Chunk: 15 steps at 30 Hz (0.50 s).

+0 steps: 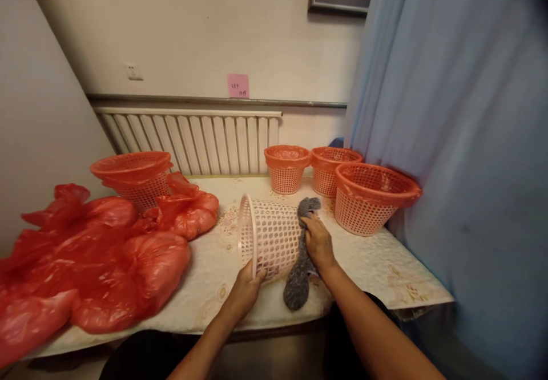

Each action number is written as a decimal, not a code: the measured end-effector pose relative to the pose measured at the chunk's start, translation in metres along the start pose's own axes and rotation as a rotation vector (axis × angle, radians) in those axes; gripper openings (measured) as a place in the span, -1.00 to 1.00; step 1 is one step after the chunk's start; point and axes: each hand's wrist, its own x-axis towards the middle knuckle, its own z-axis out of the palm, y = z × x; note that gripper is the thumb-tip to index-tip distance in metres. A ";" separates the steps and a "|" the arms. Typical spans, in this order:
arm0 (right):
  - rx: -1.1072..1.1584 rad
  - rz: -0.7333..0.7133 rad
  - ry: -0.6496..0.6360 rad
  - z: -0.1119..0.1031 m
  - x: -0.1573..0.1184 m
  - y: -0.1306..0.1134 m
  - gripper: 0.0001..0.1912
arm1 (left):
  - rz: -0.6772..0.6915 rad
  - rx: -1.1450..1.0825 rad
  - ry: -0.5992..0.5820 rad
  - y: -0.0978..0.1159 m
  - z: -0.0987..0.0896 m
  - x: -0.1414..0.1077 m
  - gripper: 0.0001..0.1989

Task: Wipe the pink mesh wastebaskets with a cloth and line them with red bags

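Note:
A pale pink perforated plastic basket (277,233) lies tipped on its side above the table, its mouth facing left. My left hand (248,288) grips its rim at the lower left, thumb outside. A grey fuzzy cloth (298,280) is bunched in my right hand (317,244), which presses it against the basket's base. One end of the cloth hangs down below that hand. The basket's inside is mostly hidden from this angle.
Red-bag-lined baskets stand at the back right (286,177), (329,177), (363,211) and back left (148,191). Full red plastic bags (107,266) cover the table's left side. A blue curtain (462,140) hangs at right; a radiator (192,143) stands behind the patterned tablecloth (209,297).

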 end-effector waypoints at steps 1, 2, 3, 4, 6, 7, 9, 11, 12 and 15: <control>-0.010 0.057 0.021 -0.003 0.003 0.012 -0.56 | -0.005 -0.003 -0.002 0.001 0.000 0.002 -0.63; -0.020 0.110 0.048 -0.006 0.005 0.021 -0.56 | -0.012 -0.016 -0.007 0.001 -0.001 0.004 -0.63; -0.031 0.160 0.081 -0.008 0.005 0.029 -0.56 | -0.018 -0.032 -0.013 0.000 -0.002 0.006 -0.62; -0.042 0.207 0.119 -0.010 0.004 0.033 -0.55 | -0.021 -0.045 -0.014 -0.001 -0.003 0.007 -0.62; -0.062 0.296 0.199 -0.009 -0.001 0.035 -0.55 | -0.023 -0.050 -0.003 -0.004 -0.006 0.010 -0.62; -0.065 0.339 0.234 -0.007 -0.005 0.031 -0.55 | -0.027 -0.043 0.009 -0.005 -0.007 0.012 -0.63; -0.042 0.386 0.267 -0.001 -0.014 0.017 -0.55 | -0.039 -0.027 0.023 -0.005 -0.009 0.013 -0.64; 0.023 0.353 0.231 0.007 -0.024 -0.007 -0.55 | -0.044 -0.037 0.020 -0.002 -0.010 0.015 -0.64; 0.063 0.298 0.189 0.011 -0.029 -0.021 -0.54 | -0.044 -0.050 0.011 0.000 -0.010 0.015 -0.63; 0.149 0.090 0.046 0.022 -0.044 -0.067 -0.51 | -0.045 -0.079 -0.029 0.007 -0.008 0.016 -0.63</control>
